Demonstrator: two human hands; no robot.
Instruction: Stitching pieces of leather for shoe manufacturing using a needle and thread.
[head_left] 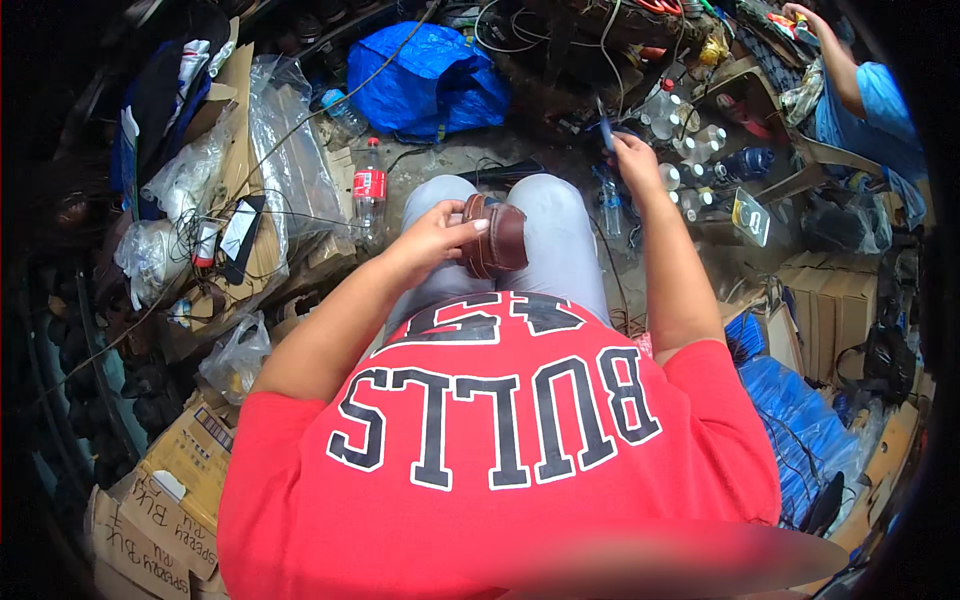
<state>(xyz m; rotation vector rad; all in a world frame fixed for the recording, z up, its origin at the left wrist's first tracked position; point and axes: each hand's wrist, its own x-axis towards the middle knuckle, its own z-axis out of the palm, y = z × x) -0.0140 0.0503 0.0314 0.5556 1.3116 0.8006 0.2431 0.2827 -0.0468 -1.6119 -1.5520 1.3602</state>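
Note:
A dark brown leather shoe (508,242) with pale stitching rests on my lap between my thighs. My left hand (440,238) grips its left edge, thumb on top. Off to the right and farther forward, my right hand (638,163) is closed round a slim bluish tool (606,132) that points up and away. Its exact kind is too small to make out. The tool is held apart from the shoe, above the floor near a clear plastic bottle (609,205).
A bottle with a red label (369,190) stands left of my knees. Ahead lies a blue plastic bag (425,82). Several bottles (690,150) cluster at the right. Plastic-wrapped cardboard (290,160) and cartons (185,470) crowd the left. Another person's arm (838,65) shows at the upper right.

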